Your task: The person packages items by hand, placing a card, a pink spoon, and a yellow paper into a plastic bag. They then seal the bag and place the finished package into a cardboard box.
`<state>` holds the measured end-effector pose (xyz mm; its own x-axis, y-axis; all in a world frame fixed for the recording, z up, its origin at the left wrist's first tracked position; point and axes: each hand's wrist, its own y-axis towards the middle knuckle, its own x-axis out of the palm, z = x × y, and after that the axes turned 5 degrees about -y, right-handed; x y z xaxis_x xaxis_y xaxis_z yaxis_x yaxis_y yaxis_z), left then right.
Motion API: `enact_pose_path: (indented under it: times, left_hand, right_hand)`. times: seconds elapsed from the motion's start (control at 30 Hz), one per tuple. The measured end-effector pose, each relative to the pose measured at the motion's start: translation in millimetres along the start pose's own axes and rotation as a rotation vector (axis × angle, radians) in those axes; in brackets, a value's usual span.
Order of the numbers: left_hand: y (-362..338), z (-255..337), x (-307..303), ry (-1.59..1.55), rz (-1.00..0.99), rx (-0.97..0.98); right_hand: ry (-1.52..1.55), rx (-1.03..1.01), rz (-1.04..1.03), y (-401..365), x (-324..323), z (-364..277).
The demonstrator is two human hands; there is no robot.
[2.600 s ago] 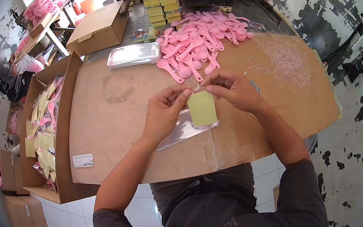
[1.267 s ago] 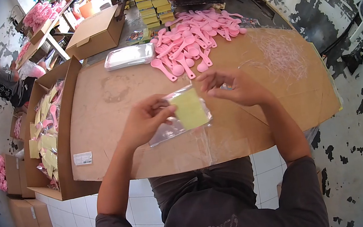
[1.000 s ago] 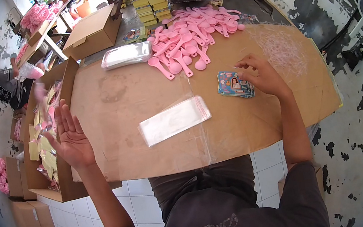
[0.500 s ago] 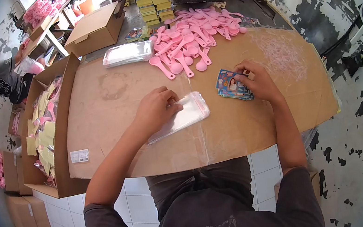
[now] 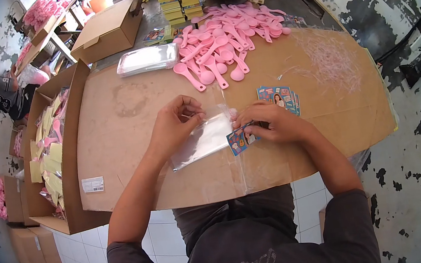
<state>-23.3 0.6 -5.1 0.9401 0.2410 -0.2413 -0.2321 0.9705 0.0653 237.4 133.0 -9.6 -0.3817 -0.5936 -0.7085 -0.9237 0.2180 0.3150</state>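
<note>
A stack of clear plastic bags [image 5: 202,142] lies on the cardboard-covered tabletop in front of me. My left hand [image 5: 176,123] is at the bags' far edge, thumb and fingertips pinched on the film of the top bag. Between the fingers of my right hand [image 5: 277,122] is a small blue printed card [image 5: 241,140], tilted beside the bags' right end. Part of that card is hidden under the fingers. Just beyond my right hand sits a fanned pile of similar cards [image 5: 284,97], partly covered by the hand.
Pink plastic scoops [image 5: 229,39] form a heap at the back, beside another bag stack [image 5: 148,59]. Shredded strands [image 5: 334,64] lie at right. An open carton [image 5: 79,156] of packed pieces stands left. Yellow card stacks [image 5: 168,1] rise behind; a person [image 5: 6,94] sits far left.
My right hand has moved left from the card pile to the bags, carrying one card. My left hand has shifted slightly, its fingers now pinched at the top bag's far edge.
</note>
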Motion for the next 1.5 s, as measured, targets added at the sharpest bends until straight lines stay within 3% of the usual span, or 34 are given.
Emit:
enact_pose_path:
  times: [0.17, 0.33, 0.43, 0.57, 0.67, 0.77, 0.97, 1.1, 1.27, 1.37, 1.5]
  left_hand:
    - [-3, 2, -1, 0.006, -0.061, -0.020]
    - [-2, 3, -1, 0.146, -0.057, 0.049]
    - [1, -5, -2, -0.112, 0.107, 0.114]
    - [3, 4, -18, -0.455, -0.009, 0.005]
    - [-1, 7, -15, -0.480, -0.108, -0.044]
    - [-5, 10, -3, -0.394, -0.152, -0.089]
    - [-10, 9, 7, -0.270, -0.122, -0.106]
    - [-14, 16, 12, -0.381, -0.135, -0.148]
    - [-18, 16, 13, -0.302, -0.155, -0.032]
    - [-20, 18, 17, -0.287, -0.169, -0.056]
    - [-19, 21, 16, -0.130, -0.183, -0.065]
  right_hand:
    - [-0.160, -0.133, 0.150, 1, -4, -6]
    - [-0.048, -0.032, 0.031, -2, 2, -3]
    - [-0.054, -0.029, 0.017, -1, 3, -2]
    - [0.026, 0.069, 0.058, -5, 4, -3]
    - [0.147, 0.286, 0.216, -3, -3, -5]
    - [0.095, 0.380, 0.341, 2, -7, -2]
    - [0.349, 0.334, 0.570, 17, -11, -27]
    - [0.178, 0.298, 0.467, 22, -16, -35]
    - [-0.212, 0.173, 0.311, 29, -27, -47]
    - [-0.052, 0.182, 0.443, 34, -24, -49]
    - [-0.069, 0.150, 0.402, 33, -22, -47]
